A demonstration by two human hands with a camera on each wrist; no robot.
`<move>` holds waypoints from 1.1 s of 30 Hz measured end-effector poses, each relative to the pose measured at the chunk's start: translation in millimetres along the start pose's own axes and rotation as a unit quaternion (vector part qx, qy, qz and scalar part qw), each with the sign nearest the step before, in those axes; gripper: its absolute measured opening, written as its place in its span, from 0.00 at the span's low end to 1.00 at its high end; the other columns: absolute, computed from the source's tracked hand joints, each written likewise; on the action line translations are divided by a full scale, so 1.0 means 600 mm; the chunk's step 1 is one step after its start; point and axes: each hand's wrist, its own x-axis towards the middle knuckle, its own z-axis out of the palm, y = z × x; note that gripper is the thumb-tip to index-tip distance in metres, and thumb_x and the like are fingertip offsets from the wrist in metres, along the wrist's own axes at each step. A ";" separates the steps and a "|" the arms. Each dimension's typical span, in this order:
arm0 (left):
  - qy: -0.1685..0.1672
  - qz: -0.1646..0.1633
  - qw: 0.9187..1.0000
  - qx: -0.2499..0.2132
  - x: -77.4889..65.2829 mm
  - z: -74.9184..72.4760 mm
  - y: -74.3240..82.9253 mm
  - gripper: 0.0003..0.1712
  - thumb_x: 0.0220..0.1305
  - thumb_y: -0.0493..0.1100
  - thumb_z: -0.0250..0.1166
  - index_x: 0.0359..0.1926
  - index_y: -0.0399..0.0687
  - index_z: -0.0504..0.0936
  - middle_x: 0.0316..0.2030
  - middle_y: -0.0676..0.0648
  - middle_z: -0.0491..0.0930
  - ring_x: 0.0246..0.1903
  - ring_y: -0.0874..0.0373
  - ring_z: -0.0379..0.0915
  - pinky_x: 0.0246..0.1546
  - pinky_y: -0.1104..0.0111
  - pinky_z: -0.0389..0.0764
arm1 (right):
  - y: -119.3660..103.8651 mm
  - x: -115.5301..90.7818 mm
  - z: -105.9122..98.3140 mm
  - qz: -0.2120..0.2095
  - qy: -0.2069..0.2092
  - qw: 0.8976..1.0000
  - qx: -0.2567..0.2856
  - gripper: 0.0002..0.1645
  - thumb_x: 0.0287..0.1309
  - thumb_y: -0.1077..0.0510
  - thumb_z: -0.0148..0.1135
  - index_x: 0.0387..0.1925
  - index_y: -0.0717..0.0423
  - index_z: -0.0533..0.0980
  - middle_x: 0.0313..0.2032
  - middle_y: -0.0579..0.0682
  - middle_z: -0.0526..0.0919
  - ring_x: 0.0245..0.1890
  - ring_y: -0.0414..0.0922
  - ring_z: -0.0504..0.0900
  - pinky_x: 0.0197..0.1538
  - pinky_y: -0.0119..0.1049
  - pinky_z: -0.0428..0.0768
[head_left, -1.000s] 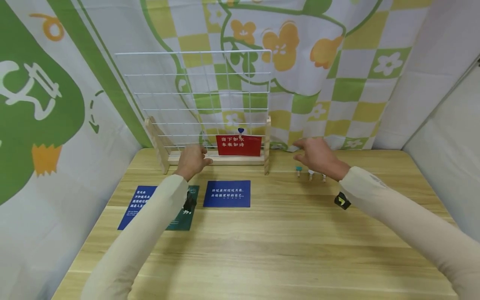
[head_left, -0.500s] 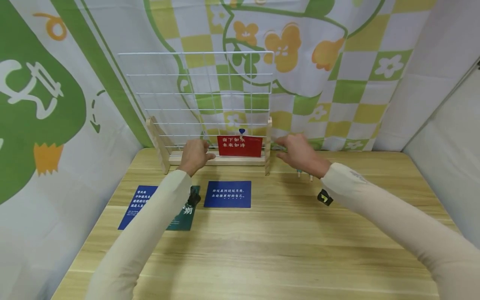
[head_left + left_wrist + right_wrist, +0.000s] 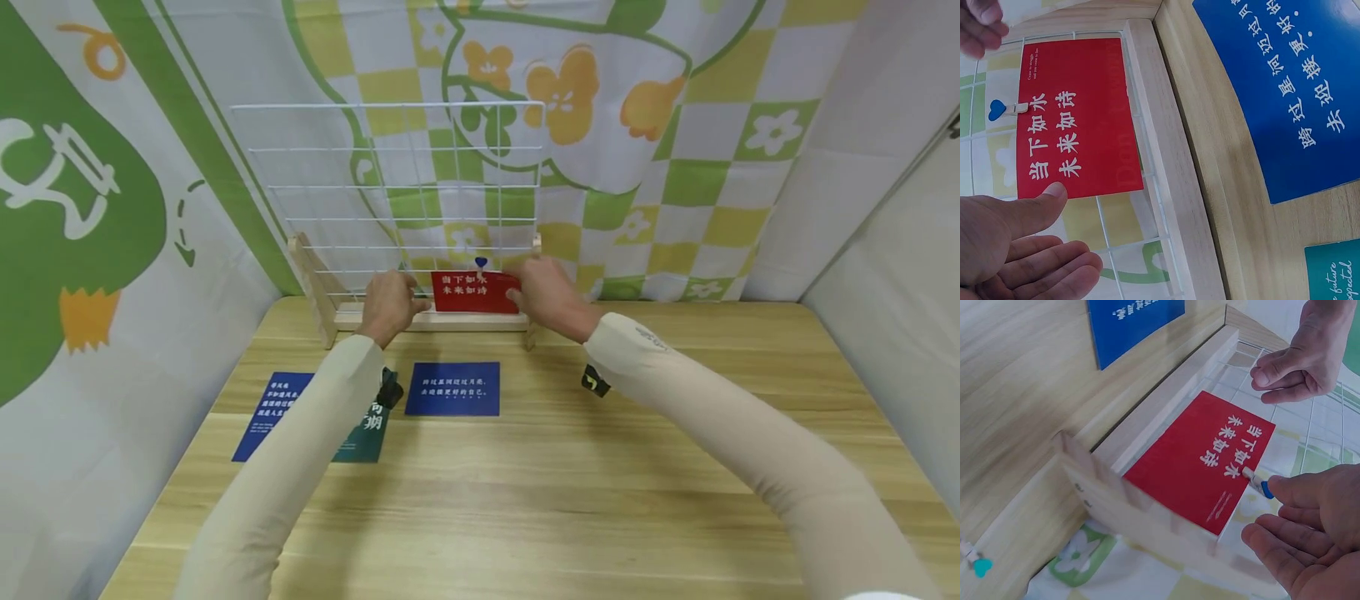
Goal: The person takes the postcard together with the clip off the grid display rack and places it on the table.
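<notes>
A red card point(image 3: 459, 300) with white writing hangs on the white wire grid point(image 3: 1105, 234), held at its top edge by a small clothespin point(image 3: 1019, 108) with a blue heart. My left hand point(image 3: 387, 307) is at the card's left edge, its thumb tip overlapping the corner in the left wrist view and its fingers loosely bent. My right hand point(image 3: 553, 293) is at the card's right end. In the right wrist view its thumb point(image 3: 1294, 490) lies close by the blue heart, fingers apart from the thumb. Neither hand grips anything.
The grid stands in a wooden base point(image 3: 471, 321) with side posts on the table point(image 3: 480, 517). A blue card point(image 3: 453, 389) lies before it. Another blue card point(image 3: 262, 417) and a green card point(image 3: 363, 446) are partly under my left sleeve. A teal-topped clothespin point(image 3: 980, 565) lies right of the stand.
My right hand has moved left from above the loose clothespins to the red card's right end. My left hand has shifted only slightly at the card's left edge.
</notes>
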 end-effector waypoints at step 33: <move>0.007 -0.033 0.995 -0.089 0.028 0.025 0.015 0.24 0.62 0.41 0.69 0.56 0.31 0.79 0.47 0.34 0.84 0.49 0.42 0.81 0.53 0.53 0.80 | -0.037 0.075 0.043 0.014 0.001 0.997 -0.070 0.14 0.62 0.74 0.49 0.41 0.62 0.79 0.34 0.53 0.84 0.31 0.46 0.82 0.32 0.33 0.81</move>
